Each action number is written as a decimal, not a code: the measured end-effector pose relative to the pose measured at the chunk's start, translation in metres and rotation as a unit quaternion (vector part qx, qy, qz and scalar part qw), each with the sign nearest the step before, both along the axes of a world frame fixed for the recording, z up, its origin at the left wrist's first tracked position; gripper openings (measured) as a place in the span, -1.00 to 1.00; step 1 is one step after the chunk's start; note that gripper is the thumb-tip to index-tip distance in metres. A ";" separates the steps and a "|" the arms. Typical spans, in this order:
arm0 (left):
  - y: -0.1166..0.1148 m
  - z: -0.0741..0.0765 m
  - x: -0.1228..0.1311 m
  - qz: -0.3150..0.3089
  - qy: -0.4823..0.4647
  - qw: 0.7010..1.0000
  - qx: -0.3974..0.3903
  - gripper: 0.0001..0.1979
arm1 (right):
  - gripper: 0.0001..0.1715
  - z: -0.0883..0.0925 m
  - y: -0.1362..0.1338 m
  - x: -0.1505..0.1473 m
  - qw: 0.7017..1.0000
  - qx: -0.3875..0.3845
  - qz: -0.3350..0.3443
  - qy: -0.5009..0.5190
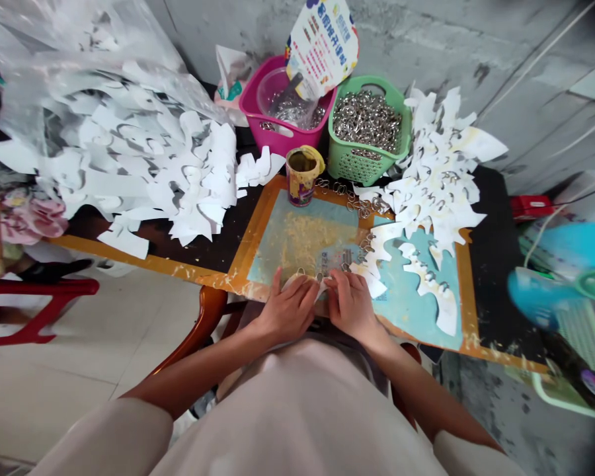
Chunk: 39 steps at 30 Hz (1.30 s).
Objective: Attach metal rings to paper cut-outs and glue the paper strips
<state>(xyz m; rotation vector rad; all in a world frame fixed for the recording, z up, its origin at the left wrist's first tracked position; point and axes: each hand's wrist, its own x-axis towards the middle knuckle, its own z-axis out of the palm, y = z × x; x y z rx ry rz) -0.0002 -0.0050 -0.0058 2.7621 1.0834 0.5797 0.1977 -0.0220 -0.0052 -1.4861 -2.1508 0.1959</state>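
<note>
Both hands rest at the near edge of a blue work board (416, 311) with an orange border. My left hand (287, 311) and my right hand (351, 305) press down together on a small white paper cutout (322, 285) between them, fingers closed on it. A few metal rings (322, 272) lie just beyond the fingertips. Dried yellow glue (305, 239) smears the board ahead of the hands.
A glue pot (302, 175) stands at the board's far edge. Behind it are a pink basket (282, 109) and a green basket (367, 129) of metal rings. White cutouts are heaped at left (143, 158) and right (439, 185). A blue fan (565, 277) sits at right.
</note>
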 end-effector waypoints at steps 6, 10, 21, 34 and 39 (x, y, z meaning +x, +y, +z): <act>0.003 0.000 -0.004 -0.016 0.002 1.000 0.007 -0.65 | -0.46 0.003 -0.002 -0.001 0.999 -0.020 0.003 -0.039; 0.005 -0.004 -0.005 -0.032 0.009 0.999 0.017 -0.66 | -0.51 0.004 -0.005 -0.003 0.996 -0.059 0.037 -0.057; -0.003 -0.004 -0.006 0.010 -0.004 1.000 0.000 -0.63 | -0.67 0.030 0.033 0.027 0.994 -0.045 -0.043 0.087; -0.009 -0.015 -0.014 0.028 -0.071 0.995 0.065 -0.63 | -0.77 0.044 0.052 0.017 0.971 -0.192 0.076 0.118; -0.001 0.014 -0.022 -0.011 -0.292 0.956 -0.035 -0.79 | -0.83 0.065 0.048 0.014 0.911 -0.311 0.113 0.248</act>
